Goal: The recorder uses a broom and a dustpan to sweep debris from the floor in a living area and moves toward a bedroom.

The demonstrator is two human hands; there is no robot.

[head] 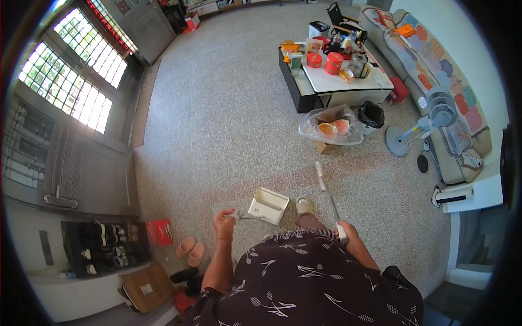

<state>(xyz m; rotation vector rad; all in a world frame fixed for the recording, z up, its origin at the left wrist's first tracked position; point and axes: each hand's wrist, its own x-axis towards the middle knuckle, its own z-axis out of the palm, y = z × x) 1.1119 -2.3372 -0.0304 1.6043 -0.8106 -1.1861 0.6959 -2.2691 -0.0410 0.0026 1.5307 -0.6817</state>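
Observation:
My left hand [224, 224] is closed around the upper end of the grey handle of a cream dustpan [280, 207]. The pan is low in front of me, its hollow facing up; I cannot tell whether it touches the floor. In my right hand [351, 235] is the white grip of a long-handled tool [333, 203]. Its grey shaft runs forward to a narrow pale head, perhaps a broom seen edge-on. Between the two tools, one of my feet shows in a light slipper [303, 205].
Ahead right, a plastic-lined box [308, 132] holds melon pieces beside a black-lined bin [371, 115]. Behind them stands a cluttered coffee table [346, 83]. A fan [396, 140] is near the sofa [401, 57]. Pink slippers [197, 254] and a shoe rack [107, 250] are at left.

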